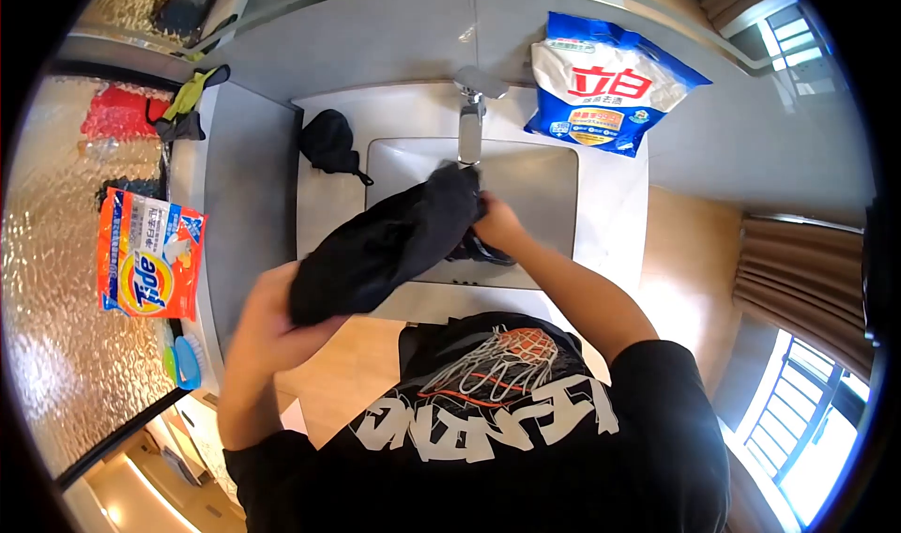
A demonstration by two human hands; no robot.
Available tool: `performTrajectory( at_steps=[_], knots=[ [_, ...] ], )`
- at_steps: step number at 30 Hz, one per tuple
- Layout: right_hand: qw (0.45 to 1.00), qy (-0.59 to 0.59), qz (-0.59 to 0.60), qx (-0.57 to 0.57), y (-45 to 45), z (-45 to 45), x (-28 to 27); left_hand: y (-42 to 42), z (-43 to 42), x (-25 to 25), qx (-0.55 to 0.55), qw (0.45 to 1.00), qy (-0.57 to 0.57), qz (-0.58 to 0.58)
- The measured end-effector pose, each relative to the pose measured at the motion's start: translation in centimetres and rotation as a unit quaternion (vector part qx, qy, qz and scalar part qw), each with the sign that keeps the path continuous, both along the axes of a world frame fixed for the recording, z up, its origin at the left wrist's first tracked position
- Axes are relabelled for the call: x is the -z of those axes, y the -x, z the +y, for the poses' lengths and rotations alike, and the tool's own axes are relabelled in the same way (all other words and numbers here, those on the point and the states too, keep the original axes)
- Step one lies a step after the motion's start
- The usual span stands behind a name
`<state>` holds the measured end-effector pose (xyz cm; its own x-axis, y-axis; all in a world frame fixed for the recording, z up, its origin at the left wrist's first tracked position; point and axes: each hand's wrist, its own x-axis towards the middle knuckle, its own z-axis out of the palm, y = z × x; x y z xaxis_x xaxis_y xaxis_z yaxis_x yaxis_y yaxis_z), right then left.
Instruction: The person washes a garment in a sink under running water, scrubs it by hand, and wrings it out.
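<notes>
A long black cloth item point(375, 242) is stretched slantwise over the front left of the sink. Its exact kind I cannot make out. My left hand point(282, 322) grips its lower left end, thumb underneath, slightly blurred. At the upper right end my right hand point(497, 223) holds it, with most of the fingers hidden by the cloth. That end is right under the spout of the chrome faucet point(471, 120). Below the cloth, something dark and shiny point(483, 250) shows in the sink basin point(544, 205), partly hidden.
A black pouch-like item point(328, 142) with a cord lies on the counter left of the basin. A blue and white detergent bag point(610, 87) stands back right. On the left ledge are an orange Tide bag point(152, 256), a blue brush point(189, 362) and a yellow-green and black cloth point(188, 101).
</notes>
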<state>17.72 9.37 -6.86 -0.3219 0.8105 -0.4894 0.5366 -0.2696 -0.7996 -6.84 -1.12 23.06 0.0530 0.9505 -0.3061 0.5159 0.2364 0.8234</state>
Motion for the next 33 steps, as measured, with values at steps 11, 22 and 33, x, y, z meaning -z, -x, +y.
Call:
performTrajectory(
  at_steps=[11, 22, 33],
  knots=[
    [0.968, -0.086, -0.200, 0.126, -3.7, -2.6, 10.6, -1.4, 5.1, 30.1, 0.183, 0.937, 0.059, 0.291],
    [0.975, -0.105, -0.181, 0.073, 1.4, 3.0, 15.3, -7.5, 13.5, 43.1, -0.154, 0.969, 0.141, -0.131],
    [0.911, -0.180, -0.328, -0.173, 3.9, 6.8, 15.3, -9.8, 15.2, 49.0, -0.177, 0.981, 0.048, 0.064]
  ],
)
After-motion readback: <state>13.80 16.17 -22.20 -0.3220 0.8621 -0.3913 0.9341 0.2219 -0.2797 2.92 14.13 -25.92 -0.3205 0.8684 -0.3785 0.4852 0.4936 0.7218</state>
